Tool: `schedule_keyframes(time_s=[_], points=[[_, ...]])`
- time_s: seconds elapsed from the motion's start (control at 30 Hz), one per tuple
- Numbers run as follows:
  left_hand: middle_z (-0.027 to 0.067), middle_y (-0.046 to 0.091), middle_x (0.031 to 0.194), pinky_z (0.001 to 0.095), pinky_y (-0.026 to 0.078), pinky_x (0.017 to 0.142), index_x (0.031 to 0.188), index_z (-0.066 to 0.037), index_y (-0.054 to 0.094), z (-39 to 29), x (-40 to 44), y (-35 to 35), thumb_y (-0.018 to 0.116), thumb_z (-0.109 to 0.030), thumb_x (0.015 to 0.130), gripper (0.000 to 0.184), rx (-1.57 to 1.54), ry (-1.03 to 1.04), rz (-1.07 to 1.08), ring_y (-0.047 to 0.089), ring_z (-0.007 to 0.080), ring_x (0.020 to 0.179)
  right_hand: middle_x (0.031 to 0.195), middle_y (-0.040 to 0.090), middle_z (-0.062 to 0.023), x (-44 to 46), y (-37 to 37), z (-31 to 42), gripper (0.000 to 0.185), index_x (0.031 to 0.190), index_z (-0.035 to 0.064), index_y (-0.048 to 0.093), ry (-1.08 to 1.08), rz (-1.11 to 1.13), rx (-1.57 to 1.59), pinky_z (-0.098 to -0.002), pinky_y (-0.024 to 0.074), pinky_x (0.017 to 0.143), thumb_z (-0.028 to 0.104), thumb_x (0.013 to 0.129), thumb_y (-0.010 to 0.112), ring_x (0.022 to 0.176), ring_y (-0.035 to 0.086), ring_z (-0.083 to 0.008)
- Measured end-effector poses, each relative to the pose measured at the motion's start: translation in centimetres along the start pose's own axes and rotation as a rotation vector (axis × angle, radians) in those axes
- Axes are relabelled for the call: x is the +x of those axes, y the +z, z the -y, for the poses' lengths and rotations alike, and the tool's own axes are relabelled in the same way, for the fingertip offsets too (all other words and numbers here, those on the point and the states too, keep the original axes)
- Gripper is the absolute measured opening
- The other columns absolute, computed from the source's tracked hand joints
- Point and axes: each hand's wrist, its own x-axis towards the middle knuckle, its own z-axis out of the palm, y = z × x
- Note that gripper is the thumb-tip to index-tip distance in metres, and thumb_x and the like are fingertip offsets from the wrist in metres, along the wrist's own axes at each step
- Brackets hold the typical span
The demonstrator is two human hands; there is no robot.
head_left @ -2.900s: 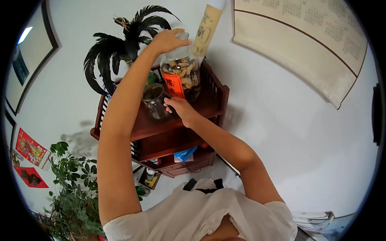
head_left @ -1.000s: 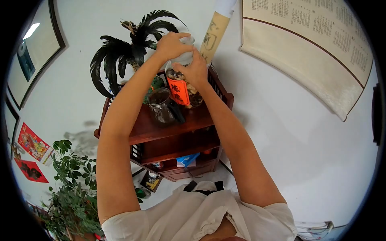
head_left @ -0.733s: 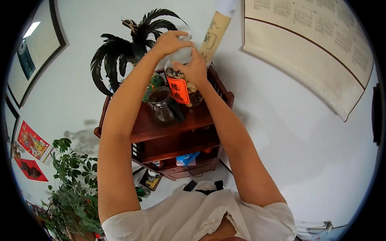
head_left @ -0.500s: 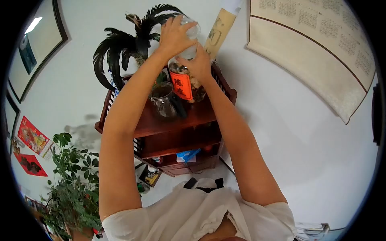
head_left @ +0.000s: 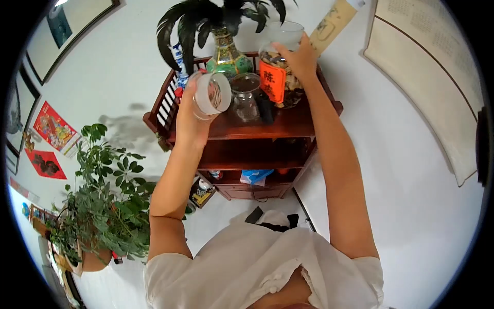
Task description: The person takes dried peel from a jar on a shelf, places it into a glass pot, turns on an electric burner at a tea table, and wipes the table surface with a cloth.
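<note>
A clear glass lid (head_left: 212, 93) is in my left hand (head_left: 191, 110), whose fingers wrap round its side, tilted with its round end toward me. My right hand (head_left: 302, 61) grips the upper part of a large glass jar (head_left: 283, 77) on the right of the wooden shelf's top. The jar's mouth is uncovered. Dried brownish pieces fill its lower part, and an orange-red paper label with black characters is stuck on its front. Just left of the jar stands a glass pot (head_left: 246, 100) with a dark handle.
Behind the pot, a patterned vase (head_left: 229, 59) holds black feathers. A blue-and-white bottle (head_left: 180, 67) stands at the left railing of the dark red wooden shelf (head_left: 242, 129). A rolled scroll (head_left: 334, 23) leans behind the jar. Leafy plants (head_left: 110, 206) grow at left.
My left hand has lifted the lid off the jar and carried it left and toward me. My right hand stays on the jar. The view has tilted and shifted.
</note>
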Motion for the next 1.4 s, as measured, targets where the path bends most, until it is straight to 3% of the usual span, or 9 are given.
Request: schedule_keyframes(time_s=[0.07,0.17,0.3,0.47,0.6,0.77,0.97,1.23,1.4], points=[[0.0182,0.050,0.141,0.0516,0.042,0.104,0.140,-0.017,0.048,2.2,2.0,-6.1,0.053,-0.051,0.097,0.056,-0.139,-0.381,-0.124,0.049,0.0396,0.127,0.123,0.062,-0.0262,-0.1,-0.5,-0.2,0.106,0.141,-0.0084,0.041,-0.016,0.000,-0.022,-0.0442,0.0467,0.099,0.057,0.069,0.083,0.114,0.060,-0.0387],[0.0199,0.046,0.143,0.0578,0.043,0.101,0.137,-0.020,0.048,5.4,4.4,-11.1,0.051,-0.054,0.098,0.053,-0.261,-0.461,-0.243,0.046,0.0444,0.126,0.136,0.052,-0.0281,-0.4,-0.1,-0.8,0.101,0.142,-0.0081,0.040,-0.045,-0.088,-0.118,-0.0461,0.0389,0.107,0.056,0.074,0.080,0.129,0.047,-0.0408],[0.0220,0.046,0.139,0.0592,0.045,0.102,0.137,-0.011,0.046,6.7,5.4,-12.5,0.044,-0.048,0.104,0.050,-0.326,-0.423,-0.351,0.048,0.0401,0.127,0.133,0.052,-0.0253,-3.6,-0.8,1.3,0.075,0.136,-0.0046,0.046,-0.321,-0.430,-0.241,-0.0484,0.0359,0.107,0.040,0.083,0.076,0.128,0.044,-0.0412],[0.0229,0.050,0.134,0.0578,0.047,0.104,0.137,0.002,0.042,9.6,8.6,-17.1,0.034,-0.037,0.109,0.049,-0.269,-0.330,-0.325,0.056,0.0391,0.120,0.108,0.057,-0.0180,-12.8,-0.7,3.7,0.048,0.123,-0.0006,0.052,-0.169,-0.108,0.068,-0.0436,0.0446,0.088,0.024,0.087,0.073,0.098,0.054,-0.0331],[0.0236,0.051,0.138,0.0548,0.047,0.105,0.139,0.003,0.042,10.1,9.3,-17.8,0.033,-0.033,0.109,0.048,-0.199,-0.321,-0.364,0.055,0.0391,0.124,0.108,0.062,-0.0189,-16.8,0.7,3.7,0.050,0.119,-0.0011,0.055,0.130,0.224,0.071,-0.0436,0.0488,0.085,0.032,0.086,0.074,0.099,0.062,-0.0357],[0.0142,0.058,0.130,0.0443,0.048,0.101,0.134,0.000,0.048,9.1,8.7,-16.6,0.045,-0.026,0.107,0.038,0.110,-0.219,-0.446,0.059,0.0285,0.118,0.108,0.062,-0.0182,-16.7,1.7,2.9,0.050,0.115,0.0002,0.057,0.297,0.278,0.034,-0.0446,0.0492,0.085,0.035,0.084,0.076,0.099,0.063,-0.0363],[0.0063,0.065,0.118,0.0346,0.046,0.097,0.123,-0.005,0.060,7.5,6.7,-13.7,0.059,-0.021,0.098,0.029,0.328,-0.204,-0.399,0.061,0.0191,0.109,0.097,0.060,-0.0153,-16.1,2.4,3.4,0.041,0.104,-0.0016,0.060,0.190,0.146,0.040,-0.0411,0.0485,0.077,0.031,0.086,0.076,0.086,0.062,-0.0318],[0.0095,0.055,0.136,0.0355,0.035,0.109,0.138,-0.002,0.050,9.1,7.5,-17.0,0.062,-0.027,0.096,0.050,0.405,-0.203,-0.306,0.050,0.0195,0.126,0.084,0.062,-0.0122,-17.1,2.9,4.6,0.028,0.100,-0.0009,0.059,0.060,-0.066,0.125,-0.0360,0.0470,0.068,0.022,0.091,0.072,0.075,0.060,-0.0221],[0.0139,0.041,0.149,0.0369,0.028,0.114,0.149,-0.001,0.034,6.9,5.1,-12.6,0.064,-0.027,0.094,0.068,0.512,-0.306,-0.418,0.039,0.0220,0.137,0.081,0.058,-0.0060,-17.8,-0.8,6.4,0.025,0.101,0.0004,0.058,0.204,-0.031,0.339,-0.0307,0.0456,0.067,0.020,0.092,0.071,0.075,0.054,-0.0128]])
